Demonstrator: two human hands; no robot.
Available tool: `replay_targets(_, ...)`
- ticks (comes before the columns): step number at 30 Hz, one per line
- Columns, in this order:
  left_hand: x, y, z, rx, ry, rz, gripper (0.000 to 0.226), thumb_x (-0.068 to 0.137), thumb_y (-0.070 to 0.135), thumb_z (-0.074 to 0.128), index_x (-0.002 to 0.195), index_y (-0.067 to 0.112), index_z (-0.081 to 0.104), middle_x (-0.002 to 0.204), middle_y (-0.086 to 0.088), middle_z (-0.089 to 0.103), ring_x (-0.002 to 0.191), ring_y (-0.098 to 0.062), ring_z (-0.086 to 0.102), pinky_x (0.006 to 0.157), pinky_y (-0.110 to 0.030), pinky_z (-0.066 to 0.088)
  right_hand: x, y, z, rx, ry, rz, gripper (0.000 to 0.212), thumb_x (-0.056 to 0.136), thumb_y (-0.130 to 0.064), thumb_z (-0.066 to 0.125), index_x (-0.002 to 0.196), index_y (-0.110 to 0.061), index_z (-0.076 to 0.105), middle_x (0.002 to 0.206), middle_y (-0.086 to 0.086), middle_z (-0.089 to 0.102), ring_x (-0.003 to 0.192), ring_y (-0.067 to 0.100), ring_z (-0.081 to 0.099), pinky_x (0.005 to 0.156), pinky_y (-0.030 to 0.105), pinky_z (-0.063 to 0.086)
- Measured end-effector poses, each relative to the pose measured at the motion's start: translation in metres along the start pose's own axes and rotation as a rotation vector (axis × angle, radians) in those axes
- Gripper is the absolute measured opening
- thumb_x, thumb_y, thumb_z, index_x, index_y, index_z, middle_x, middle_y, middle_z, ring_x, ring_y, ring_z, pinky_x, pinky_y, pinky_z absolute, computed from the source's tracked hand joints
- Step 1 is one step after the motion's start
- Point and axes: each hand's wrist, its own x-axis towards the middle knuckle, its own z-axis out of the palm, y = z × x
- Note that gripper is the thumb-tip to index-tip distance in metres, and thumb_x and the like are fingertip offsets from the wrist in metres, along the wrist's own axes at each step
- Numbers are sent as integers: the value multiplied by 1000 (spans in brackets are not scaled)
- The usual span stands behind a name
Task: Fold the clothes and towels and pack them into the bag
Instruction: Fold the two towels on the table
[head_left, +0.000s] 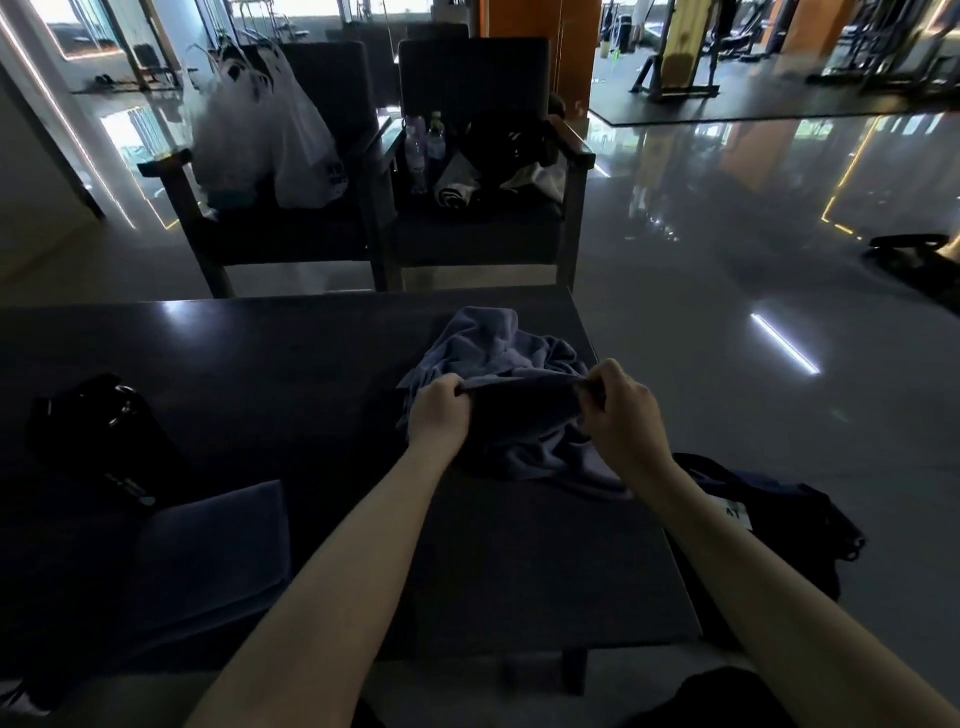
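A crumpled blue-grey towel (498, 353) lies near the right end of the dark table (291, 374). My left hand (436, 413) grips its near edge on the left. My right hand (621, 410) pinches the same edge on the right, so the edge is stretched between both hands. A folded blue towel (213, 545) lies flat at the table's near left. A black bag (98, 441) rests on the left of the table. Dark clothing (769, 514) with a white label lies to the right, below the table's edge.
Two dark armchairs stand beyond the table: the left one holds white plastic bags (260, 135), the right one holds water bottles (423, 145) and dark items. Shiny floor spreads to the right, with gym equipment far behind.
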Motion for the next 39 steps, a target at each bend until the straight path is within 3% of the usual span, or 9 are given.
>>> replay_targets(6, -2, 19, -57, -26, 103, 47, 18, 93, 19, 50, 92, 9, 66, 91, -6, 62, 81, -18, 52, 68, -26, 37, -2, -4, 10, -12, -131, 11, 12, 81, -1, 55, 75, -8, 48, 79, 6, 54, 65, 26, 51, 57, 31, 35)
replay_targets(10, -11, 7, -72, 171, -221, 125, 19, 88, 17, 60, 102, 10, 71, 102, -5, 65, 94, -19, 59, 79, -30, 47, -9, -9, 23, -76, -192, 36, 10, 79, -7, 59, 86, -1, 61, 93, 9, 58, 77, 25, 55, 61, 28, 33)
replay_targets(14, -15, -9, -59, 95, -417, 72, 34, 88, 42, 63, 98, 11, 71, 101, -6, 65, 92, -20, 62, 84, -36, 51, -17, -5, 35, -88, -279, 36, 14, 80, -16, 63, 86, -3, 60, 99, 10, 59, 83, 25, 57, 64, 29, 38)
replay_targets(19, 6, -14, -17, 221, -255, 100, 46, 91, 39, 58, 129, 13, 50, 128, -7, 50, 110, -23, 54, 90, -39, 49, -20, 2, 48, -160, -245, 69, 37, 90, -42, 56, 114, -15, 62, 124, 6, 54, 110, 25, 53, 82, 34, 45)
replay_targets(22, 18, -6, 6, 271, -212, 92, 57, 91, 42, 57, 137, 14, 40, 135, -9, 42, 122, -28, 45, 93, -44, 46, -18, 9, 58, -360, -395, 25, 60, 92, -42, 51, 146, -25, 31, 157, 4, 15, 142, 30, 18, 109, 48, 26)
replay_targets(24, 25, -1, 18, 341, -167, 120, 48, 94, 39, 52, 132, 11, 47, 131, -11, 46, 120, -31, 46, 90, -43, 46, -18, 16, 67, -422, -550, 58, 69, 92, -41, 50, 150, -30, 15, 160, 3, -6, 145, 32, 0, 113, 54, 14)
replay_targets(28, 37, 7, 14, 188, -65, 127, 32, 100, 28, 42, 98, 4, 63, 100, -15, 63, 96, -32, 59, 76, -36, 45, -19, 31, 88, -367, -612, 119, 68, 94, -55, 38, 151, -34, 8, 159, 1, -9, 146, 34, -3, 114, 52, 10)
replay_targets(33, 50, 24, -35, -31, 97, 103, 28, 101, 22, 41, 97, 3, 61, 91, -7, 57, 83, -18, 51, 69, -27, 37, -5, 35, 101, -366, -575, 106, 63, 97, -52, 34, 150, -33, 9, 160, 2, -7, 146, 34, 0, 114, 51, 10)
replay_targets(39, 52, 34, -104, 1, 210, 126, 27, 101, 21, 41, 95, 5, 62, 89, -5, 58, 85, -18, 54, 68, -25, 34, 8, 13, 91, -450, -641, 147, 66, 95, -44, 44, 150, -32, 9, 160, 1, -7, 146, 32, -3, 115, 51, 8)
